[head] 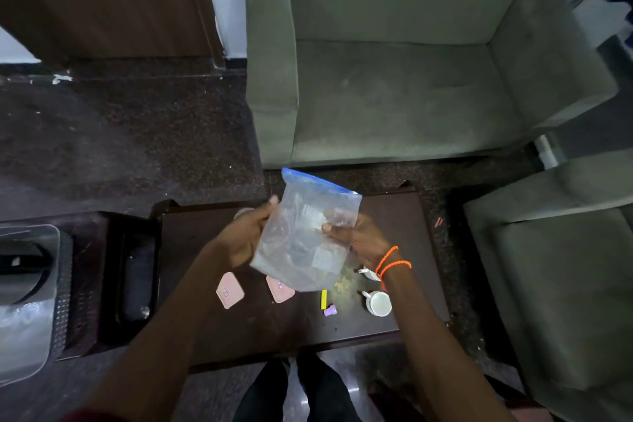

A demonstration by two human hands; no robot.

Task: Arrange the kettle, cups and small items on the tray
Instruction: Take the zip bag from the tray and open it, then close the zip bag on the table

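Observation:
Both hands hold a clear zip bag (308,233) with a blue seal above a dark wooden table (246,329). My left hand (245,236) grips its left side and my right hand (359,236) pinches its right side. Small packets show dimly inside the bag. Below it on the table lie two pink sachets (230,291) (281,289), a yellow stick (323,300), a small purple item (330,311) and a pale heap of small pieces (344,281). A white cup (378,303) stands at the right, and a second cup (370,273) is partly hidden behind my right wrist. No kettle is in view.
A dark tray-like stand (113,284) sits left of the table, beside a clear plastic bin (27,301) at the far left. A green armchair (411,96) faces the table, another (555,267) stands at the right. My feet (298,390) are at the table's near edge.

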